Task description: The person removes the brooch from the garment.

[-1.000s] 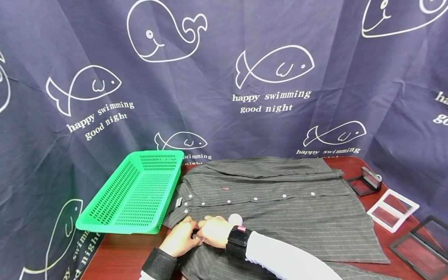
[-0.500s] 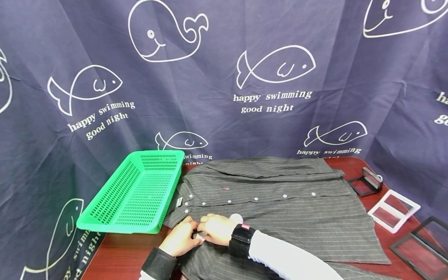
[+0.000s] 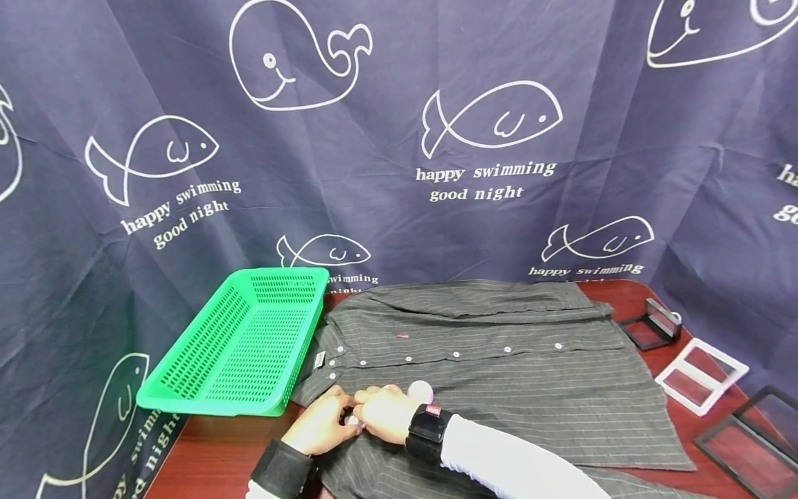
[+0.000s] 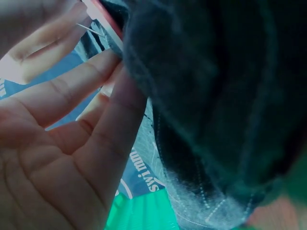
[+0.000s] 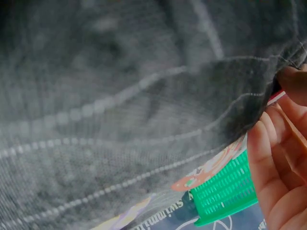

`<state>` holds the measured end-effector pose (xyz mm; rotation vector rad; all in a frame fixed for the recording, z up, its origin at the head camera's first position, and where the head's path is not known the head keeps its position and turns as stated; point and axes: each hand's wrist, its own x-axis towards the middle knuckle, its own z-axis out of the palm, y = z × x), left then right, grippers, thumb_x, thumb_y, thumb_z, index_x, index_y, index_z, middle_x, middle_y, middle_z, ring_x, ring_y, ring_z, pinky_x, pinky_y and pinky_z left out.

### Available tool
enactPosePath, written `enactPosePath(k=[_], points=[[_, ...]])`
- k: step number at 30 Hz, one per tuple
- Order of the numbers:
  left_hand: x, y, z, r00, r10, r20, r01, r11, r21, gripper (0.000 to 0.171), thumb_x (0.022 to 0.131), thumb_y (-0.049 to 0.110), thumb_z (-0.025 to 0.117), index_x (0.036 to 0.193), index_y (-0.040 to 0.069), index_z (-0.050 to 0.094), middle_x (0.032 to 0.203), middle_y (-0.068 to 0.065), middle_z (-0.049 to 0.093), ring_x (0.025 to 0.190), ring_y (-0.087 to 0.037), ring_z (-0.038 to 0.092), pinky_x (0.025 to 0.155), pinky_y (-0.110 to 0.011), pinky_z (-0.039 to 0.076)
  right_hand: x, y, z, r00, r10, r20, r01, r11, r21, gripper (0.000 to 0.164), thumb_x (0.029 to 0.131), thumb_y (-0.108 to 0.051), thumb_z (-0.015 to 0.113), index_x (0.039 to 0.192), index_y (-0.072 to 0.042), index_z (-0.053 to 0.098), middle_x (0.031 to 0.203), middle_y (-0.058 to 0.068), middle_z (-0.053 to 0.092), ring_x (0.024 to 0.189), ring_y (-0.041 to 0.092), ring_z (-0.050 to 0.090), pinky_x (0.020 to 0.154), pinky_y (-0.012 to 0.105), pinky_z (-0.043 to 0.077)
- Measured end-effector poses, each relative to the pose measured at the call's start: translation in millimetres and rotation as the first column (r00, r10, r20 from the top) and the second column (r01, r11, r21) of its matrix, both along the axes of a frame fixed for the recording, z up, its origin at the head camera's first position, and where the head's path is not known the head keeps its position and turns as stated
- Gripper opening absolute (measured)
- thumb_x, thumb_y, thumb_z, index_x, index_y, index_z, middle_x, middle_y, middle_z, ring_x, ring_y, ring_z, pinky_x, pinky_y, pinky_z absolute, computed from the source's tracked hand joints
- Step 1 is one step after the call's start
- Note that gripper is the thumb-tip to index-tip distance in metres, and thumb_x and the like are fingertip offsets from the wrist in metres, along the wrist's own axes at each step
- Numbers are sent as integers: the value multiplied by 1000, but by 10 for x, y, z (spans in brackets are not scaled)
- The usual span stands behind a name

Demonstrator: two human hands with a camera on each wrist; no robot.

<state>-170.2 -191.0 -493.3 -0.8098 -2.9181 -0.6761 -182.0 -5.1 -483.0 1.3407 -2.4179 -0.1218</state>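
A dark grey pinstriped shirt [image 3: 530,395] lies spread on the table, and both hands work at its near side below the collar. My left hand [image 3: 321,423] pinches the shirt cloth [image 4: 192,96], its fingertips right at the rim of a badge [image 4: 108,24] seen edge-on, red with white. A thin wire like a pin [image 4: 91,29] shows beside it. Meeting the left hand, my right hand [image 3: 386,414] grips the badge [image 5: 277,97] between thumb and fingers. A pale round badge [image 3: 420,392] rests on the shirt beside the right wrist. Cloth and fingers hide most of the held badge.
A green plastic basket [image 3: 293,378] stands at the left. On the right of the red-brown table [image 3: 206,450] are a black frame [image 3: 648,329], a white frame [image 3: 701,374] and a dark frame [image 3: 751,443]. A printed blue curtain [image 3: 386,159] hangs behind.
The right hand has shifted slightly over the held badge, showing more of it half a second ago and less now. The left hand has stayed nearly in place.
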Motion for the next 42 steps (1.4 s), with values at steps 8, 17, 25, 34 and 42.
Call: enactPosePath(k=[8,17,25,34,42], points=[[7,-4,-8,1000,-1,-27,2,1000,14,20,73,21,81,86,12,68,80,4,50,71,-3,45,63,-21,42,22,-1,-27,996,-2,-86,7,998,55,3,84,-34,71,83,-31,70,84,-15,59,74,2,58,48,22,37],[18,-25,-21,1000,26,8,-26,998,60,21,75,19,80,93,13,69,87,5,54,76,-4,50,66,-20,45,-2,27,-27,995,28,-100,-26,999,21,7,85,-33,69,82,-27,69,81,-13,58,71,3,59,50,20,41],[47,-32,62,999,48,-12,-46,993,109,31,72,16,83,96,9,66,94,1,58,79,-10,57,69,-23,49,-24,34,-25,995,35,-93,-44,994,-98,11,83,-29,72,78,-22,65,76,-10,57,66,4,57,55,19,47],[49,-43,76,987,143,-71,-136,986,94,29,68,7,82,82,14,58,81,4,54,74,-6,54,66,-22,47,-104,32,-22,991,57,119,-27,971,-238,13,79,-19,74,72,-20,63,72,-9,57,63,5,56,57,19,44],[15,-62,44,985,93,-149,-83,994,70,28,67,0,78,74,15,56,72,7,52,65,-1,49,59,-20,43,-141,27,-36,987,81,137,-39,957,-287,13,78,-16,73,72,-19,62,70,-8,57,62,5,54,56,18,42]])
